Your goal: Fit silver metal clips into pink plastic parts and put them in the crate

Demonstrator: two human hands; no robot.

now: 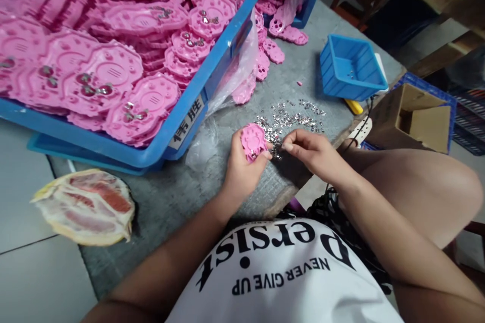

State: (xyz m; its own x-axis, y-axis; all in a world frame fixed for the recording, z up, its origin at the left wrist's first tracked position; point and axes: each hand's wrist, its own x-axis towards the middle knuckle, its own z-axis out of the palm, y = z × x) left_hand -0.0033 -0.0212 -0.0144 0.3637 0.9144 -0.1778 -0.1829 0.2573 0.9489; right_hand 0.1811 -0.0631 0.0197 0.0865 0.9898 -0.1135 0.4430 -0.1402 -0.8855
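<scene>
My left hand (pixel 241 174) is closed around a pink plastic casing piece (pixel 253 140), its moulded inner side facing up. A small shiny metal bit shows at that piece's lower edge, by my thumb. Just to the right, my right hand (pixel 308 149) has thumb and forefinger pinched together; whatever lies between the fingertips is too small to make out. Beside and beyond both hands, many tiny silvery metal parts (pixel 286 118) are spread loosely over the grey tabletop (pixel 250 194).
A large blue crate (pixel 223 58) full of pink casings with metal bits stands at left. More pink pieces (pixel 273 50) lie beyond it by a plastic bag. A small blue bin (pixel 352 68) sits right, near a cardboard box (pixel 420 116). A cut pomelo (pixel 85 207) lies front left.
</scene>
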